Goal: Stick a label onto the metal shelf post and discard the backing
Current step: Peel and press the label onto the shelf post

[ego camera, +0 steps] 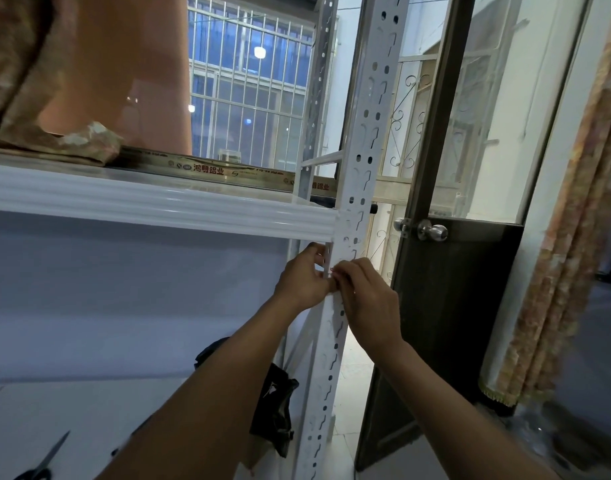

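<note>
The white perforated metal shelf post (361,161) runs from the top centre down to the floor. Just below the upper shelf rail, both hands meet on the post. My left hand (302,277) lies against the post's left edge with its fingers curled there. My right hand (368,296) covers the post's front face, and its fingertips pinch a small label (333,270) with a red mark against the metal. Most of the label is hidden under the fingers. No backing paper is visible.
A white shelf rail (158,206) crosses at mid height with a patterned bundle (37,81) on the shelf above it. Scissors (48,459) and a dark bag (273,414) lie on the lower shelf. A dark door with a knob (432,231) stands just right of the post.
</note>
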